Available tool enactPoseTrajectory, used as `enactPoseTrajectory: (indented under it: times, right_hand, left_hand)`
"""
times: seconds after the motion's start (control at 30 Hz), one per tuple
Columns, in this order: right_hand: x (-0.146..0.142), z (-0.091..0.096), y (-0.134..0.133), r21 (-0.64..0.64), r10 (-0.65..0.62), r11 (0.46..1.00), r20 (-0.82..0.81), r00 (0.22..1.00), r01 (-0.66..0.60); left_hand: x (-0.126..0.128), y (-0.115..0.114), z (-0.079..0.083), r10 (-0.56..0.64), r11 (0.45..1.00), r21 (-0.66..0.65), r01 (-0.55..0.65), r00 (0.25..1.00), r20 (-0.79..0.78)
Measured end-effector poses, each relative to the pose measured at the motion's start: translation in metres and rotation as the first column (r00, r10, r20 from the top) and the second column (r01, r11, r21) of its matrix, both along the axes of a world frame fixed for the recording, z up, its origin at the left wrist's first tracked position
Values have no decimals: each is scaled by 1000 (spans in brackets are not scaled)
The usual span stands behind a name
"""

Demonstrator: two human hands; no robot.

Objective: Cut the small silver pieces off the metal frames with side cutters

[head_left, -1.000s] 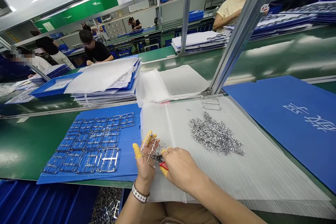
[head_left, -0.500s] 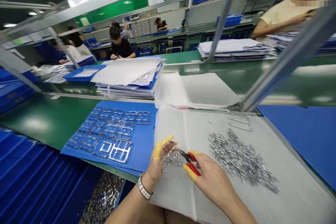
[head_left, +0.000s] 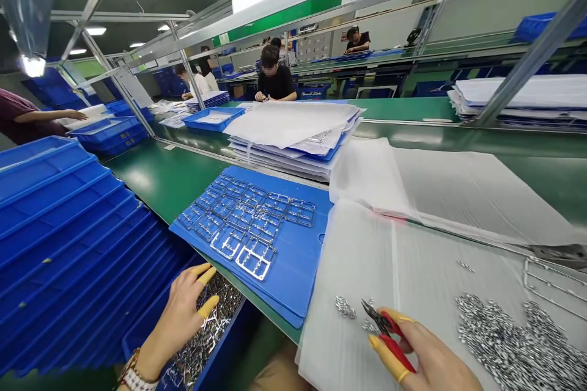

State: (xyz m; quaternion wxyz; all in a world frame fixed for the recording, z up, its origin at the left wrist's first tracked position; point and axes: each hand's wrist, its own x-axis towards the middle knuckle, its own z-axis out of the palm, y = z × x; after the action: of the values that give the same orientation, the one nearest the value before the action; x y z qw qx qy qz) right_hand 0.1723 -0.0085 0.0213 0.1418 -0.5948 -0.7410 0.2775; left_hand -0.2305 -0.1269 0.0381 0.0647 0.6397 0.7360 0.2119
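Observation:
My left hand (head_left: 181, 311), with yellow finger cots, hangs open over a blue bin (head_left: 220, 351) of scrap metal frames (head_left: 206, 333) below the bench edge. Nothing shows in its fingers. My right hand (head_left: 424, 357) is closed on red-handled cutters (head_left: 385, 330), whose tips rest on a white foam sheet (head_left: 380, 269). A few small cut metal parts (head_left: 345, 306) lie just left of the tips. A large heap of small metal parts (head_left: 509, 336) lies to the right. On a blue board (head_left: 298, 256) sit several metal frames (head_left: 247, 220) in rows.
Stacked blue trays (head_left: 59, 232) fill the left side. A pile of boards and white sheets (head_left: 293, 134) sits behind the blue board, with more foam sheets (head_left: 458, 189) to its right. An empty metal frame (head_left: 550, 281) lies at far right. Other people work at benches behind.
My left hand has swung left from the foam sheet to the scrap bin and no longer holds the metal frame. The view has turned left. My right hand keeps the cutters.

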Motion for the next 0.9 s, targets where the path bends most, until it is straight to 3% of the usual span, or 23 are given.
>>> enactPoseTrajectory:
  times: [0.13,0.27,0.4,0.63,0.77,0.9]
  right_hand:
    - [-26,13,-2,60,95,994,19,995,-96]
    - [-30,20,-7,120,109,986,50,993,-114]
    - [-22,20,-12,92,81,992,62,995,-87]
    - [-14,11,-12,73,70,995,51,996,-73]
    - [-13,5,-10,76,67,995,65,996,-71]
    - [-19,2,-8,69,110,991,70,991,-115]
  left_hand:
    - [21,37,8,-230,962,104,252,956,-183]
    - [43,76,22,-436,887,21,461,853,-286]
    - [51,93,21,-474,868,-19,497,814,-335]
    - [45,98,22,-608,793,-113,598,772,-184]
    - [37,96,22,-609,793,-153,590,760,-227]
    - [42,102,13,-619,784,-105,612,754,-222]
